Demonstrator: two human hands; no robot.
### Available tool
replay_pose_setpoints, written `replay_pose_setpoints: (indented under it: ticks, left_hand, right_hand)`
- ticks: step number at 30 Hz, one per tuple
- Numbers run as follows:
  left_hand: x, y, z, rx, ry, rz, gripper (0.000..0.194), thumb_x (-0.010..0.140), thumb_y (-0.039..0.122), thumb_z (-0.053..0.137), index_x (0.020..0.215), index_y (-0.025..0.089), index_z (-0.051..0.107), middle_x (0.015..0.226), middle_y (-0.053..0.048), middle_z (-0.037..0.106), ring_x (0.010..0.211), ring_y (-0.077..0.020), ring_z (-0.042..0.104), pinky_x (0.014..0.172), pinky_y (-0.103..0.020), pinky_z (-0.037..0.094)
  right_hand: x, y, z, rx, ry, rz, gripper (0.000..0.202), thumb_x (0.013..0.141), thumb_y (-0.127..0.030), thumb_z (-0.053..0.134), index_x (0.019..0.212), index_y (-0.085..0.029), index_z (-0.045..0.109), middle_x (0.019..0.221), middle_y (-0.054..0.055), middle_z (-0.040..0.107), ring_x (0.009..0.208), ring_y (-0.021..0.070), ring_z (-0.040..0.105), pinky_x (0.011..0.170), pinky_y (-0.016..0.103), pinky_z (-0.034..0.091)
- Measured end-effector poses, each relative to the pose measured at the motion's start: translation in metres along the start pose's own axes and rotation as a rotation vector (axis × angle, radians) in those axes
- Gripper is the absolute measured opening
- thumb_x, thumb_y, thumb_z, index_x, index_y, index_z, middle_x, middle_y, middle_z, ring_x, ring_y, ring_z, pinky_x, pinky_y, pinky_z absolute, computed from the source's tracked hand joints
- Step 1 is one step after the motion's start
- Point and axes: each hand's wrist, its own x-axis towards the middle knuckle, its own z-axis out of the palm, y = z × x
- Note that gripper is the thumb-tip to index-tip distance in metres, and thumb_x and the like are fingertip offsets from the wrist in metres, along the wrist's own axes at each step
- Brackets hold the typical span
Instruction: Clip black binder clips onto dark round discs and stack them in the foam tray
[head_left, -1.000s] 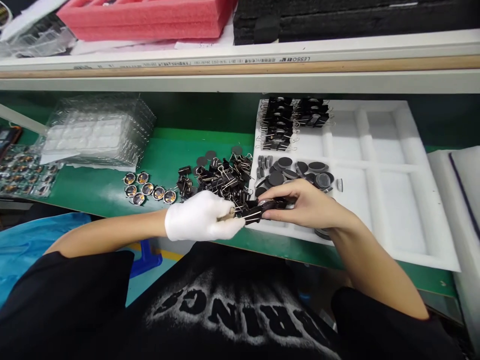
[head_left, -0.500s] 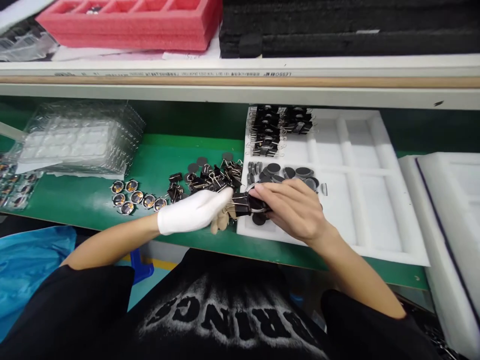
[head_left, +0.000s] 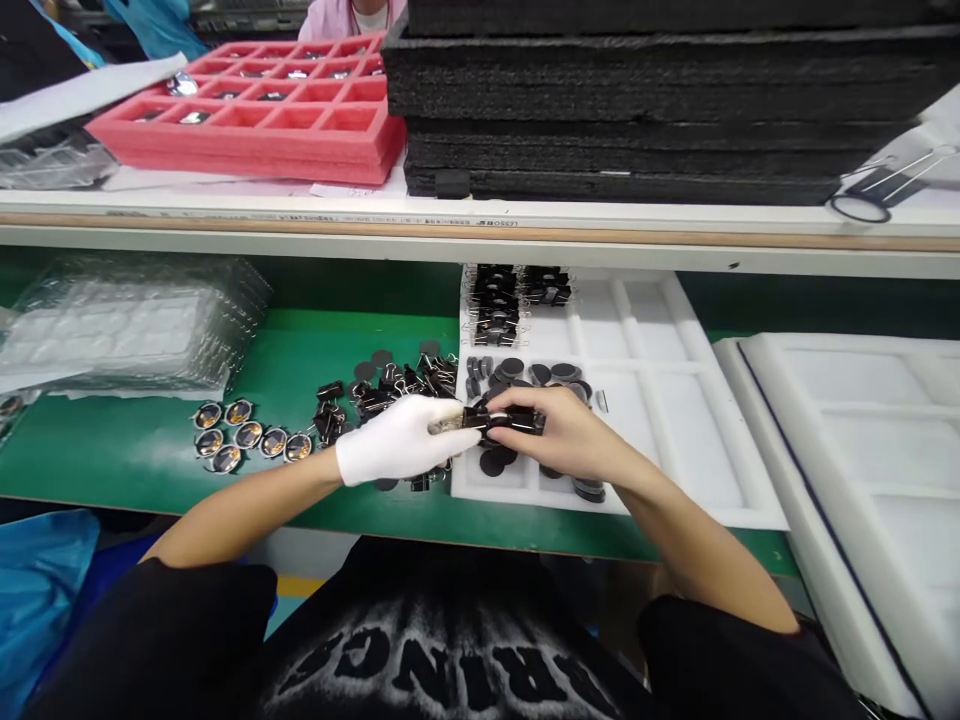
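Note:
My left hand (head_left: pixel 401 440), in a white glove, pinches a black binder clip (head_left: pixel 472 418) by its wire handles. That clip sits at the left side of a small round disc (head_left: pixel 498 420), seen edge-on. My bare right hand (head_left: pixel 566 432) grips the disc between thumb and fingers, with more black clip at its right side. Loose binder clips (head_left: pixel 375 395) lie in a heap beyond my left hand. Grey and black round discs (head_left: pixel 512 368) are scattered in the white foam tray (head_left: pixel 701 440) under and beyond my right hand.
Clipped stacks (head_left: pixel 496 305) stand in the tray's far left compartments. Several round metal-rimmed parts (head_left: pixel 247 434) lie at left near clear plastic trays (head_left: pixel 165 320). A shelf edge (head_left: pixel 337 240) crosses above, carrying pink foam (head_left: pixel 247 145) and black foam (head_left: pixel 622 130). White trays (head_left: pixel 832 430) stand at right.
The camera view has tipped up, showing more of the shelf and a person behind it. My hands have turned the disc edge-on, and my right fingers now pinch it from both sides.

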Motion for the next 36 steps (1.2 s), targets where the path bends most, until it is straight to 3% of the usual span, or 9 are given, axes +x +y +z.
replay_pose_setpoints:
  ticks: [3,5,8,11,14,19,24,29,36]
  left_hand:
    - [0.003,-0.004,0.004,0.074,0.011,0.004,0.037,0.096,0.051,0.054,0.076,0.020,0.058,0.061,0.004,0.059,0.052,-0.0124,0.053,0.048,-0.024,0.036]
    - [0.000,-0.004,0.003,0.175,0.060,0.039,0.035,0.096,0.052,0.055,0.101,0.020,0.067,0.069,0.003,0.064,0.059,-0.0152,0.059,0.054,-0.026,0.042]
    - [-0.016,-0.003,-0.003,0.271,0.207,0.074,0.058,0.097,0.051,0.055,0.148,0.023,0.049,0.082,0.001,0.070,0.080,-0.0202,0.069,0.075,-0.031,0.053]
    - [-0.036,-0.006,-0.012,0.281,0.333,0.070,0.052,0.102,0.045,0.047,0.150,0.025,0.049,0.098,-0.003,0.074,0.099,-0.0208,0.069,0.091,-0.034,0.054]
    - [-0.050,-0.017,-0.019,0.239,0.411,0.046,0.042,0.103,0.043,0.045,0.139,0.026,0.060,0.126,-0.005,0.071,0.111,-0.0202,0.068,0.098,-0.034,0.054]
    - [-0.063,-0.035,-0.020,0.185,0.479,-0.030,0.040,0.104,0.040,0.043,0.133,0.022,0.065,0.124,-0.007,0.074,0.108,-0.0205,0.070,0.100,-0.036,0.056]
    - [-0.079,-0.046,-0.021,0.142,0.512,-0.044,0.040,0.104,0.038,0.043,0.133,0.022,0.065,0.113,-0.006,0.076,0.100,-0.0198,0.072,0.094,-0.035,0.059]
    - [-0.084,-0.057,-0.027,0.083,0.551,-0.086,0.042,0.105,0.044,0.041,0.132,0.023,0.065,0.103,-0.005,0.076,0.109,-0.0212,0.070,0.095,-0.034,0.057]
    - [-0.109,-0.065,-0.041,0.136,0.654,-0.154,0.045,0.103,0.050,0.042,0.132,0.025,0.065,0.112,-0.004,0.076,0.092,-0.0185,0.072,0.089,-0.032,0.057]
  right_hand:
    - [0.005,0.005,0.002,-0.008,-0.009,0.006,0.020,0.090,-0.033,0.070,0.107,-0.028,0.078,0.105,0.002,0.080,0.092,0.0234,0.075,0.080,0.036,0.057]
    - [0.010,0.017,-0.007,-0.007,-0.032,0.005,0.021,0.088,-0.035,0.072,0.107,-0.027,0.079,0.106,0.003,0.080,0.093,0.0242,0.075,0.083,0.038,0.057]
    - [0.028,0.052,-0.045,-0.076,0.084,-0.005,0.024,0.086,-0.040,0.074,0.104,-0.025,0.080,0.105,0.006,0.080,0.097,0.0267,0.074,0.089,0.043,0.056]
    - [0.056,0.104,-0.094,-0.337,0.391,0.047,0.028,0.083,-0.037,0.075,0.103,-0.019,0.080,0.110,0.012,0.078,0.106,0.0320,0.070,0.095,0.048,0.053]
    - [0.084,0.150,-0.123,-0.453,0.483,0.102,0.024,0.084,-0.026,0.069,0.103,-0.017,0.079,0.116,0.016,0.075,0.113,0.0328,0.066,0.102,0.046,0.048]
    - [0.111,0.186,-0.114,-0.459,0.501,0.113,0.023,0.081,-0.026,0.069,0.100,-0.016,0.077,0.115,0.019,0.072,0.119,0.0348,0.058,0.107,0.048,0.044]
    - [0.115,0.197,-0.105,-0.471,0.488,0.105,0.025,0.084,-0.031,0.067,0.104,-0.018,0.076,0.118,0.018,0.069,0.127,0.0358,0.051,0.111,0.049,0.039]
    - [0.119,0.198,-0.101,-0.499,0.456,0.122,0.031,0.084,-0.038,0.067,0.107,-0.019,0.073,0.120,0.017,0.064,0.129,0.0368,0.048,0.110,0.048,0.039]
    - [0.102,0.197,-0.098,-0.673,0.498,0.231,0.082,0.079,-0.059,0.071,0.145,-0.016,0.048,0.144,0.026,0.044,0.134,0.0457,0.041,0.104,0.056,0.037]
